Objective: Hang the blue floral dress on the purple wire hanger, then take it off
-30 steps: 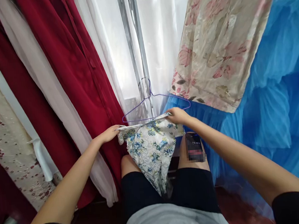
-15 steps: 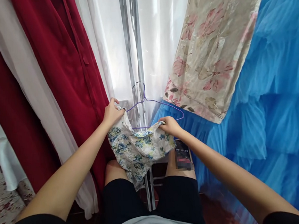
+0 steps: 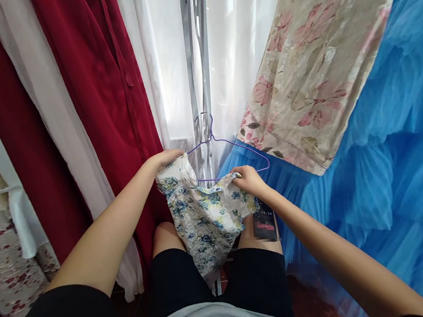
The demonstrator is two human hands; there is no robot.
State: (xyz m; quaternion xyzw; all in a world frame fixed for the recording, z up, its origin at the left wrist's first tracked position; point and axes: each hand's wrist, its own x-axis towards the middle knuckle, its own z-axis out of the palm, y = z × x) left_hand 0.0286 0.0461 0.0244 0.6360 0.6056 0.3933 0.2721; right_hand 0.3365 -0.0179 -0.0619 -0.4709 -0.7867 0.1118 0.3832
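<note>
A white garment with blue and yellow flowers (image 3: 208, 223) hangs between my hands, over my knees. At its upper left corner my left hand (image 3: 167, 157) has hold of the cloth, the fingertips partly hidden. My right hand (image 3: 247, 179) pinches the garment's edge on the other side. Behind the neckline, a thin purple hanger (image 3: 236, 143) hangs from a metal stand; its left arm runs behind the garment near my left hand, and its right arm shows bare above my right hand.
Metal poles (image 3: 198, 71) stand ahead, before white cloth. Dark red dresses (image 3: 90, 90) hang at left. At right are a beige floral garment (image 3: 312, 80) and a ruffled blue dress (image 3: 369, 184). A phone (image 3: 264, 223) with a running timer rests on my right thigh.
My left hand has shifted along the garment's upper left edge, its fingers now stretched toward the hanger. The garment hangs longer and straighter. The whole view has moved slightly.
</note>
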